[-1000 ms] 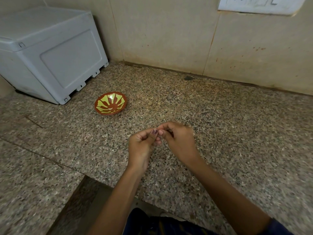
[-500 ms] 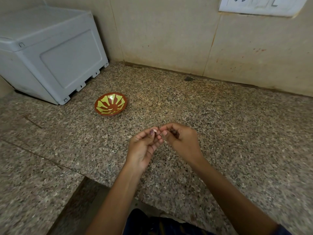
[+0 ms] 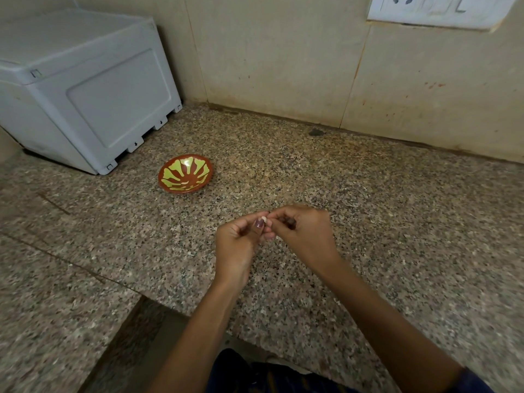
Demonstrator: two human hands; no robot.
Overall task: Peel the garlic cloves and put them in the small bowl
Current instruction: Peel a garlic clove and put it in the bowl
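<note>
Head cam: left hand [image 3: 236, 245] & right hand [image 3: 303, 236] both pinch garlic clove [image 3: 264, 219]; axis too small to tell.

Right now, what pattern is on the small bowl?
The small bowl is reddish-brown with yellow-green petal shapes radiating from its centre; head view, the only one.

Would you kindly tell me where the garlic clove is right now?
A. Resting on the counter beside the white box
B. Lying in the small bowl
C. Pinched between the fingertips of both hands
C: the pale garlic clove sits pinched between the left hand and right hand, above the counter, apart from the small bowl.
</note>
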